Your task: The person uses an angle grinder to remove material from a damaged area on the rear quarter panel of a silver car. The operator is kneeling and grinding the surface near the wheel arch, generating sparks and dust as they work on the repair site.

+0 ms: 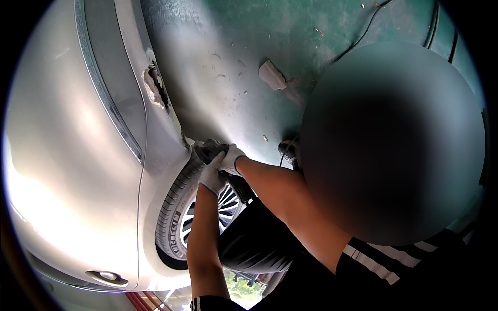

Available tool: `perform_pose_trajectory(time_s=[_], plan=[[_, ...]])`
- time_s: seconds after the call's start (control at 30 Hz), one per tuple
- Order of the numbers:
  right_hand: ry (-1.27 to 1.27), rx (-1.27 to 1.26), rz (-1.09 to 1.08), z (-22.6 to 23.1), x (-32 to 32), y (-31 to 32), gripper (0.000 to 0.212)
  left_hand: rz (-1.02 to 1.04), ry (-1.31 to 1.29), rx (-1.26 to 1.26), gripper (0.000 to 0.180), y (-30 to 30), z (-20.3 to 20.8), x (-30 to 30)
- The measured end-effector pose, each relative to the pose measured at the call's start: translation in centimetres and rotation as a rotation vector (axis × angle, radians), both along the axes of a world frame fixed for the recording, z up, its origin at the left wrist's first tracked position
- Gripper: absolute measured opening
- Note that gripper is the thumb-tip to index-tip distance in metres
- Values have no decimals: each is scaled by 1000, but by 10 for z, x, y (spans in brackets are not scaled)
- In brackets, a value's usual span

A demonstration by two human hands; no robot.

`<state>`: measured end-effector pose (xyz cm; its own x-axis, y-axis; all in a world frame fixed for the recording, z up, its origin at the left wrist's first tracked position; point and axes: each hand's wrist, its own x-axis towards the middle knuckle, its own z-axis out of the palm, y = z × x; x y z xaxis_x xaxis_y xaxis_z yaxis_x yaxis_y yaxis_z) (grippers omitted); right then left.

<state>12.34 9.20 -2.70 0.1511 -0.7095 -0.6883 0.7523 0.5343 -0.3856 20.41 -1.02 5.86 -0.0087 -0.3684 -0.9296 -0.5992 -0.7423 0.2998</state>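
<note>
Both my hands wear pale work gloves and are closed together beside the front of a car wheel. My left hand and my right hand grip a black hand-held tool, its kind partly hidden by my fingers. Its dark front end lies close to the lower body edge where the wheel arch begins. Whether it touches the metal I cannot tell. Just behind my hands is the tyre with its spoked rim. Further along, the silver car's sill has a torn, ragged hole.
The silver car body fills the left side. On the green floor lie a pale broken piece, small debris and a dark cable. A dark shoe is near my right arm. A blurred round patch hides much of the right side.
</note>
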Motion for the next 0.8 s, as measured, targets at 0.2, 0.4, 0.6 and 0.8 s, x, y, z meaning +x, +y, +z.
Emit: perform_pose_trajectory(time_s=[0.2,0.4,0.6,0.8], plan=[[8,-69,-54,-1,11,-18,102,-132,-35,-149,32,-10,9,0],[19,-129,-93,-7,12,-25,103,-24,-1,-87,35,0,20,-24],[109,-23,-203,3,29,-27,94,-374,-12,-239,34,-28,13,21],[81,-120,84,-13,20,-25,106,79,-23,-76,34,7,13,-3]])
